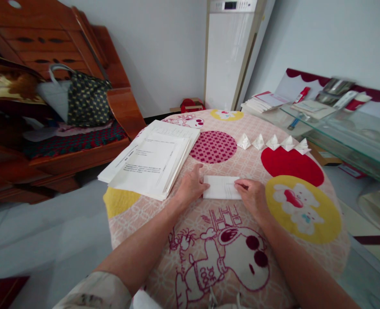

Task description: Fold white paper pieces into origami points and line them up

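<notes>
A folded white sheet of paper (220,187) lies flat on the round table before me, faint print showing through it. At its left edge is my left hand (192,184), its thumb tip touching the paper and its index finger stretched away from the thumb. My right hand (250,193) pinches the paper's right edge between thumb and fingers; the other fingers curl under and are partly hidden. Left of my hands lies a stack of printed sheets (144,161). Beyond the right hand, several small folded paper pieces (273,143) with pointed tops stand in a row.
A patterned cloth (190,223) covers the table. At the right is a glass shelf (347,124) holding papers, a metal container and other items. A wooden bench (119,107) with bags on it stands at the left, and a tall white cabinet-like unit (230,60) behind.
</notes>
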`<state>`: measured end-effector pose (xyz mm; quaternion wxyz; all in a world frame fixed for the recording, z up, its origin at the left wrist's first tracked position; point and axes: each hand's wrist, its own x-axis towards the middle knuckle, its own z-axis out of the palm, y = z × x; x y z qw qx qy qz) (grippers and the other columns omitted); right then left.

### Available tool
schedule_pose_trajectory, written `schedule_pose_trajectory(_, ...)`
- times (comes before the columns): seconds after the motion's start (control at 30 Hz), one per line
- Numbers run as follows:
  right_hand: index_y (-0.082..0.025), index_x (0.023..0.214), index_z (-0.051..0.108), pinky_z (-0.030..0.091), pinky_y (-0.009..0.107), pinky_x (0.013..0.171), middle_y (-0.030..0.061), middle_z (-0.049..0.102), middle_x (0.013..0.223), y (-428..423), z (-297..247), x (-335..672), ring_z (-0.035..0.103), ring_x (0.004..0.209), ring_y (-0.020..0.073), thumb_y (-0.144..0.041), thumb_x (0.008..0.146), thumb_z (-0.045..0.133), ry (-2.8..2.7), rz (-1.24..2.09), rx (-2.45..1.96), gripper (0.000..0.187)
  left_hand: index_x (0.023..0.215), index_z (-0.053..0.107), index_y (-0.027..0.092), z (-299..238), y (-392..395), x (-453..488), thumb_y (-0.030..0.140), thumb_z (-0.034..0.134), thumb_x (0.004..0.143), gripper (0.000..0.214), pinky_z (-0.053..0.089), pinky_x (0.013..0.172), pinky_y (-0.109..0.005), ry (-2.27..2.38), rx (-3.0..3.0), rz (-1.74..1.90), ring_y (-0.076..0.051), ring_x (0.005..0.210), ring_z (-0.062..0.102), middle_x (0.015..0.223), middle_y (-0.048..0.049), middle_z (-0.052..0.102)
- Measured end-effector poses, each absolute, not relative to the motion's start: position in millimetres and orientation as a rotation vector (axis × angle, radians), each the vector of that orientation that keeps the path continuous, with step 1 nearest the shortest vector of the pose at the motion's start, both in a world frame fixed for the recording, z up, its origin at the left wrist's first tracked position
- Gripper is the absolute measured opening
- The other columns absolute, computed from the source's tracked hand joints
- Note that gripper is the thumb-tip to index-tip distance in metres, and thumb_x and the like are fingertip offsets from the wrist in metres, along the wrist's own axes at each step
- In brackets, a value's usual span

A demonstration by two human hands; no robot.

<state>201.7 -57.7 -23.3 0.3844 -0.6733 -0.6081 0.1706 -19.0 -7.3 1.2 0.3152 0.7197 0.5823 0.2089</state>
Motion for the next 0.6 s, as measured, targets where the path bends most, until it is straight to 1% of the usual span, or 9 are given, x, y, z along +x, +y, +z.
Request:
schedule_pose_trajectory(0.2,-0.015,0.087,0.081,0.05,0.032,0.071,0.0096,0.079,0.083,-57.5,-24.3,202.5,0.07,0.073,0.0224,-0.029,0.079,0.059,-1.576,0.425,-1.706,0.028,0.142,0.044,0.012,-1.3,-6.4,-19.8,0.011,0.07,0.078,0.07,0.05,0.081,-0.032,1.529,1.892,0.554,-0.018,0.071,0.065,0.071,0.0034,0.065)
schedule_pose_trajectory(0.5,-0.014,0.084,0.081,0.05,0.032,0.072,0.0109,0.079,0.083,-56.9,-21.5,200.7,0.071,0.075,0.0234,-0.028,0.079,0.058,-1.596,0.41,-1.704,0.027,0.14,0.048,0.011,0.0,-7.5,-17.8,0.01,0.07,0.078,0.066,0.049,0.081,-0.032,1.555,1.967,0.526,-0.018,0.072,0.064,0.069,0.0035,0.063)
schedule_pose_trajectory(0.6,-0.014,0.083,0.081,0.05,0.033,0.072,0.011,0.079,0.082,-56.7,-19.8,199.7,0.071,0.075,0.0238,-0.027,0.079,0.058,-1.596,0.419,-1.713,0.027,0.14,0.048,0.013,0.6,-8.0,-16.9,0.011,0.068,0.079,0.064,0.049,0.081,-0.032,1.559,1.99,0.501,-0.018,0.073,0.064,0.069,0.0033,0.063)
